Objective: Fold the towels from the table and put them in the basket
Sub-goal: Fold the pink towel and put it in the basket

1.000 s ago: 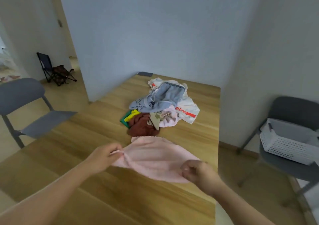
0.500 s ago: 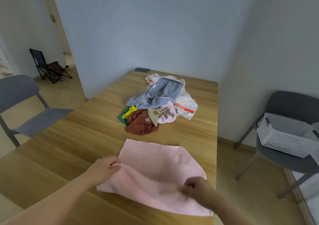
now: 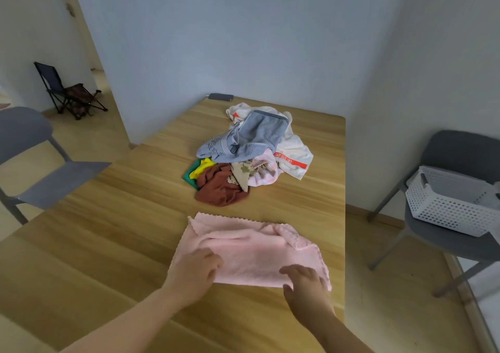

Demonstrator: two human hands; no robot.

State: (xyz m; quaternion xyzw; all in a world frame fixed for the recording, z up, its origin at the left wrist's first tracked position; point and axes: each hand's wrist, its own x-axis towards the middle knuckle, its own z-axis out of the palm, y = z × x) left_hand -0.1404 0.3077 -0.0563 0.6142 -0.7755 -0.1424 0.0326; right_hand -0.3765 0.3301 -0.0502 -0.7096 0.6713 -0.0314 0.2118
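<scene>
1. Head view: locate the pink, scallop-edged terry towel. It lies doubled on the light wooden table, near the front edge and well apart from the heap of mixed unfolded towels farther back.
2. Check your hands.
   - Your left hand rests on the towel's near left corner with the fingers bent. Whether they pinch any cloth underneath cannot be told.
   - Your right hand lies on the near right edge, fingers spread and nearly straight, gripping nothing.
3. Confirm orientation. The towel's long axis runs left to right, roughly parallel to the table's front edge. The fold appears to face you, and the scalloped free edges point toward the heap.
4. Smooth this first fold (the likely step in hand). Press flat and sweep outward from the centre. Straighten the far right corner, which is rumpled and turned over.
5. Make the next fold across the long axis, bringing one end onto the other. This should give a compact packet for the white perforated plastic basket on the grey chair at your right.
</scene>
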